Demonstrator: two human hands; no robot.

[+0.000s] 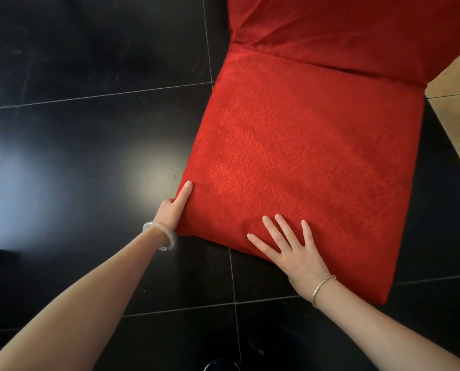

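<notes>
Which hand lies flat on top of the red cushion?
The right hand, fingers spread flat on the red cushion; the left hand, wearing the white bangle, grips its near-left corner instead.

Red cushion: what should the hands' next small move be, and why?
Probably raise the near left corner slightly: the left hand holds the red cushion there, thumb on top and fingers hidden beneath, while the right hand lies flat on top by the front edge. The cushion lies flat on the black floor, so a lift or fold seems likeliest.
</notes>
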